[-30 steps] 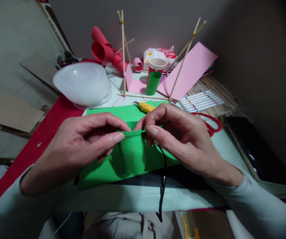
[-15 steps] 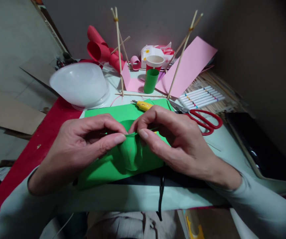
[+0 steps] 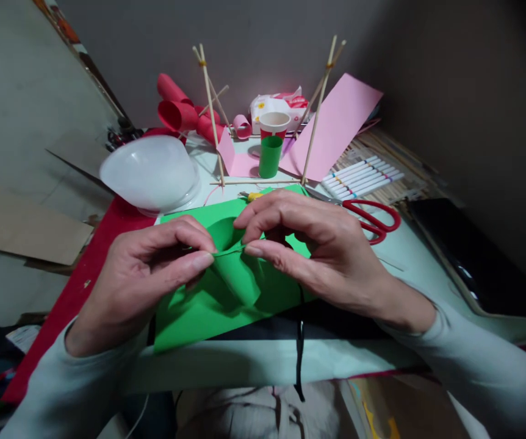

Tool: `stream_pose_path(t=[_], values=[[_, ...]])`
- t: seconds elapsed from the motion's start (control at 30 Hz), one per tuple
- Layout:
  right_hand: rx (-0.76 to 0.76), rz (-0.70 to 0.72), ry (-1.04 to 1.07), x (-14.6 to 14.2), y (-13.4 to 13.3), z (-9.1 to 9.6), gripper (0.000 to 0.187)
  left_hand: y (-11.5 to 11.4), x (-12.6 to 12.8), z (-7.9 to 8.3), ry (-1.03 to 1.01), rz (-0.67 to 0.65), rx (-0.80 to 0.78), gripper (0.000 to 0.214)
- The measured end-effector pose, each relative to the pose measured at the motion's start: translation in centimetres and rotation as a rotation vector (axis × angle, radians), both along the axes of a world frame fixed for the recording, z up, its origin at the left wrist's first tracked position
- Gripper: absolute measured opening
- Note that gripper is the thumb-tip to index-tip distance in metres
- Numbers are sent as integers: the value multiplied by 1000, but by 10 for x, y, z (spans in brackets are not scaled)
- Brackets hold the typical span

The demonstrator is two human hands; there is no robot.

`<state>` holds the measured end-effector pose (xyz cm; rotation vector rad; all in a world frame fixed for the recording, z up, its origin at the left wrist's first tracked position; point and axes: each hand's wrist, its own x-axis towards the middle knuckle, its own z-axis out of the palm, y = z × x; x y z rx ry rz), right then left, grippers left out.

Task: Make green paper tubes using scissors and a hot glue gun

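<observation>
A curled green paper piece [image 3: 238,274], shaped like a cup or tube, hangs between my two hands with its rim toward me. Thumb and fingers of my left hand [image 3: 153,262] pinch the rim on the left. My right hand [image 3: 313,244] pinches the same rim a little to the right, its fingers bent over the edge. Beneath lie flat green sheets [image 3: 185,326] on a dark mat [image 3: 263,329]. Behind the right hand, a yellow-handled cutter [image 3: 254,196] shows only in part. Red-handled scissors [image 3: 377,216] rest just right of that hand.
A green paper tube [image 3: 271,158] stands before a paper cup [image 3: 274,122], between stick frames [image 3: 208,110] and pink card [image 3: 336,128]. White plastic bowls [image 3: 151,174] sit left. Markers [image 3: 363,177] and a black tablet [image 3: 468,250] lie right; red paper rolls [image 3: 176,113] lie behind.
My hands have spread slightly apart along the rim, the left shifting left. The curled green paper now tilts and opens wider. The whole view has shifted a little.
</observation>
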<state>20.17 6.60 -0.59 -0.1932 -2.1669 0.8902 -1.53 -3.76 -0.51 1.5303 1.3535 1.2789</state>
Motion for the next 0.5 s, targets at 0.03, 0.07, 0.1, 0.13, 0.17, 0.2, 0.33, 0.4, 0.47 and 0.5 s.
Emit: stream_pose_path(t=[0.03, 0.07, 0.1, 0.13, 0.17, 0.2, 0.33, 0.4, 0.47, 0.5], values=[[-2, 2, 20, 0, 1, 1, 4, -1, -1, -1, -55, -20, -5, 9], [-9, 6, 43, 0, 1, 2, 4, -1, -3, -1, -107, -38, -9, 8], [-19, 12, 65, 0, 2, 2, 4, -2, -4, -2, -147, -59, -10, 7], [-35, 16, 82, -1, 2, 3, 4, -2, -5, -3, -171, -86, -4, 7], [-56, 22, 92, -1, 3, 4, 5, -3, -6, -4, -183, -116, 5, 8], [-80, 28, 95, -1, 3, 4, 5, -3, -6, -4, -190, -139, 19, 8], [-174, 63, 84, 0, 3, 7, 8, -4, -9, -5, -201, -182, 53, 7], [-192, 74, 87, 1, 3, 8, 9, -5, -10, -5, -206, -186, 39, 7], [-200, 81, 84, 2, 3, 10, 10, -5, -9, -3, -216, -184, 26, 6], [-203, 88, 75, 2, 4, 11, 11, -5, -8, -2, -224, -180, 27, 5]])
